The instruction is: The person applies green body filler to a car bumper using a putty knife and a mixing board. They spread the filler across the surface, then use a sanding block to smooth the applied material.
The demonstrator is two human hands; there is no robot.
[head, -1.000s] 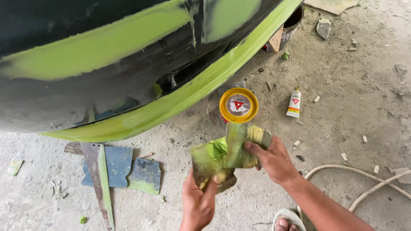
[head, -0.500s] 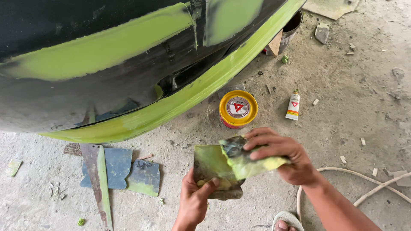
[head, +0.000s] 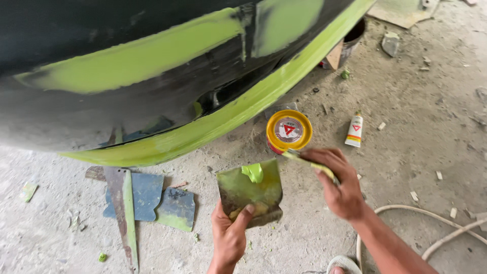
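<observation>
While the left hand grips the lower edge of a stained flat board, thumb pressed on its face, 1 blob of green filler sits near the board's top edge. Right hand is closed around a thin spreader smeared yellow-green, its tip just right of the board and apart from the blob. Above the board on the concrete floor stands a round tin with a yellow lid on; a small white tube lies farther right of the board. Left of the board lie 2 bluish plates and 1 long narrow blade, all streaked green. Over the board hangs a dark curved car panel with wide green filler bands. A pale hose loops to the board's right. Risks, as judged: board is tilted, so the blob could slide off onto the gritty floor; grit picked up by the spreader would likely scratch the fill; the hose near the foot could snag.
</observation>
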